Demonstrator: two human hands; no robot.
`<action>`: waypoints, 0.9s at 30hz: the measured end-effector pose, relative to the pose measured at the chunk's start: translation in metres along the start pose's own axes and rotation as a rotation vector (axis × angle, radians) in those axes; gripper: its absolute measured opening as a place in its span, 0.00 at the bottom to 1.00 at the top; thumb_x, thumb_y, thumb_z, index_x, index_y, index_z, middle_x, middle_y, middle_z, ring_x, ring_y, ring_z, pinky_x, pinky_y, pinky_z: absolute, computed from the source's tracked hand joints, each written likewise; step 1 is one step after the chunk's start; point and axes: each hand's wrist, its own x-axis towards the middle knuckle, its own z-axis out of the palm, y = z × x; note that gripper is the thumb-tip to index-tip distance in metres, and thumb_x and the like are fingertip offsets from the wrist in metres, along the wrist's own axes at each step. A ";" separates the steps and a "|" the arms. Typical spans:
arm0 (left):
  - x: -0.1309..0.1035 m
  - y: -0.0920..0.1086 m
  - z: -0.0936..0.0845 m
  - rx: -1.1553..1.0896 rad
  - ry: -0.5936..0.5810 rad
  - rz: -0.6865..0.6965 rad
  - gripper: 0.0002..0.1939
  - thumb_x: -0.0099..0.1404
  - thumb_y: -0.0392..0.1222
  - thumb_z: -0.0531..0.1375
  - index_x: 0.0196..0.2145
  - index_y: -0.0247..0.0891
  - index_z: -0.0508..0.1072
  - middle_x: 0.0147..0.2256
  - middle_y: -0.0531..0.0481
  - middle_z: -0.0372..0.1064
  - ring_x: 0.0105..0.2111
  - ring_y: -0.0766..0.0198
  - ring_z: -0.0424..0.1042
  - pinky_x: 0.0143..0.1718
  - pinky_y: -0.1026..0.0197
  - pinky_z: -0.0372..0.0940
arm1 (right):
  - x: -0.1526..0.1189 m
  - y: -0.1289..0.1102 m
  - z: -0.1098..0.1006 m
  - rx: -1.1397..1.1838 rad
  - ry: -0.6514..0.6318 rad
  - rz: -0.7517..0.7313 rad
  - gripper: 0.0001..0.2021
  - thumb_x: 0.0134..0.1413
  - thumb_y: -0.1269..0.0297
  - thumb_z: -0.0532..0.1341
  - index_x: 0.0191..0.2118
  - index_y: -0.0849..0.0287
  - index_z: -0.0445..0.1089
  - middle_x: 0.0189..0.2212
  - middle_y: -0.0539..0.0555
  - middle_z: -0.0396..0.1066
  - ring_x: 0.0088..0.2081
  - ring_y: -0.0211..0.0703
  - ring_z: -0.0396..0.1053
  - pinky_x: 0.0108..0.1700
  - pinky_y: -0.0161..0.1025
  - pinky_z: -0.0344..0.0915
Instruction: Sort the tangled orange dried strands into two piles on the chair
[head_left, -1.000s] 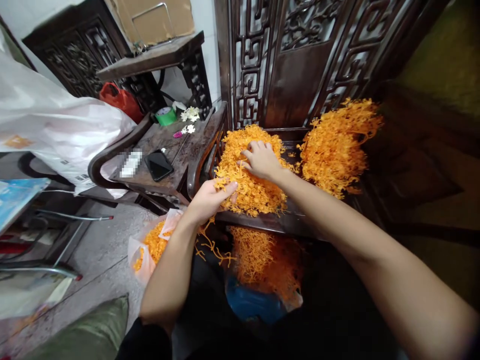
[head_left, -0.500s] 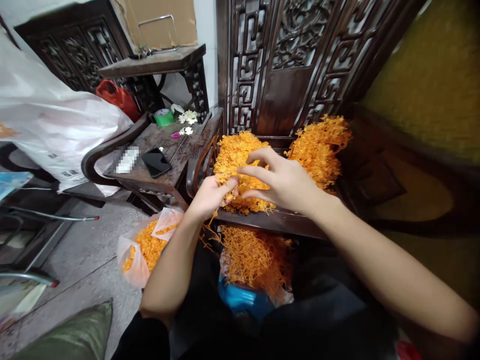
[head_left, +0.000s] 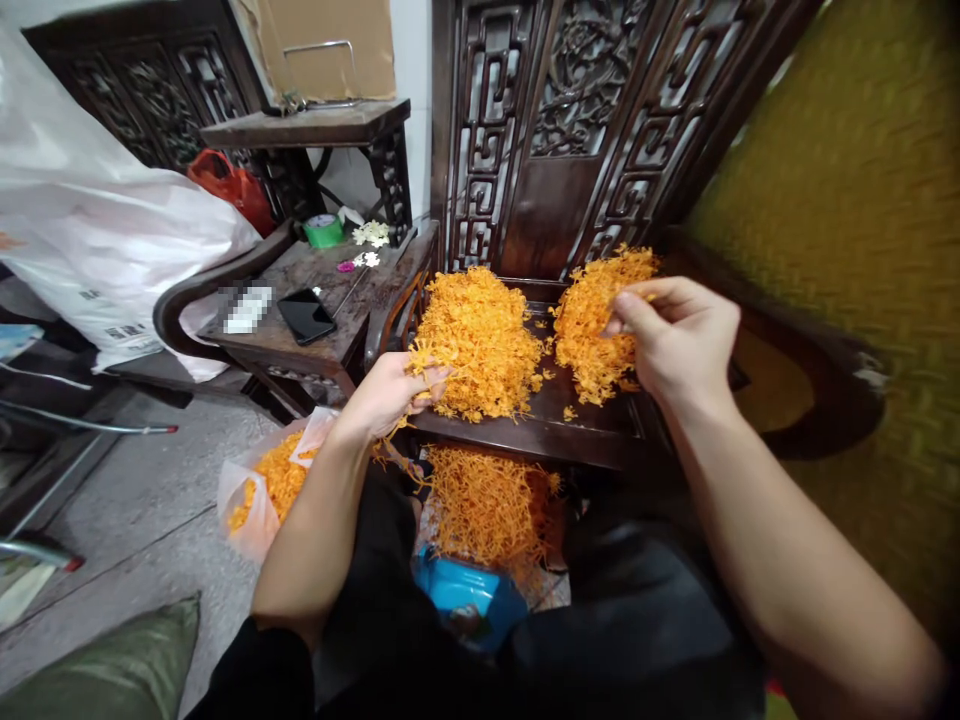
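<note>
- Legs in dark cloth are filling our nearest view; between them a blue container is sitting, with a tangle of orange stems showing just beyond it.
- On our left a plastic bag of orange bits is standing on the floor, partly covered by our forearm.
- Our left hand is gripping an orange tuft between thumb and fingers, just beside the larger pile; loose strands are hanging below it towards our lap, and we cannot tell whether they belong to the tuft.
- Our right hand is bringing thumb and fingers close together at the right edge of the smaller pile; we cannot tell whether anything is pinched there.
- That smaller pile is lying left of the right fingertips, its long axis running from back to front, with the right hand nearer; the larger pile is lying between it and our left hand.
- Both piles are resting on a dark wooden seat, its right end disappearing behind our right arm.
</note>
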 end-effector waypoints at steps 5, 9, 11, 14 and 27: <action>0.006 -0.007 0.010 0.005 -0.120 -0.116 0.20 0.57 0.48 0.72 0.24 0.32 0.70 0.23 0.52 0.63 0.17 0.78 0.52 0.18 0.67 0.38 | -0.025 -0.023 0.015 0.050 -0.409 0.198 0.13 0.54 0.55 0.72 0.44 0.54 0.79 0.31 0.53 0.77 0.29 0.44 0.78 0.35 0.44 0.75; 0.022 -0.010 0.016 -0.010 -0.093 -0.133 0.18 0.55 0.46 0.74 0.28 0.33 0.70 0.22 0.54 0.63 0.17 0.78 0.53 0.17 0.68 0.38 | -0.023 -0.014 0.045 0.177 -0.537 0.306 0.14 0.50 0.53 0.73 0.35 0.57 0.76 0.43 0.57 0.78 0.34 0.45 0.78 0.37 0.46 0.76; 0.034 -0.010 0.016 -0.006 -0.021 -0.112 0.18 0.53 0.45 0.74 0.29 0.33 0.70 0.22 0.54 0.63 0.17 0.77 0.54 0.17 0.69 0.39 | -0.019 -0.002 0.059 0.128 -0.582 0.316 0.16 0.48 0.53 0.73 0.32 0.57 0.72 0.49 0.59 0.78 0.36 0.45 0.78 0.37 0.46 0.75; 0.052 -0.012 0.013 0.037 0.074 -0.074 0.18 0.54 0.46 0.73 0.29 0.33 0.71 0.22 0.52 0.66 0.16 0.76 0.56 0.17 0.69 0.42 | -0.016 0.011 0.079 -0.045 -0.631 0.228 0.16 0.49 0.54 0.73 0.29 0.57 0.68 0.48 0.60 0.78 0.45 0.50 0.77 0.44 0.48 0.73; 0.080 -0.009 0.006 0.008 0.065 -0.134 0.10 0.62 0.40 0.67 0.31 0.32 0.71 0.19 0.57 0.59 0.15 0.79 0.48 0.18 0.70 0.37 | 0.010 0.049 0.109 -0.715 -0.651 -0.382 0.05 0.53 0.74 0.55 0.31 0.57 0.62 0.28 0.54 0.67 0.32 0.43 0.62 0.36 0.40 0.55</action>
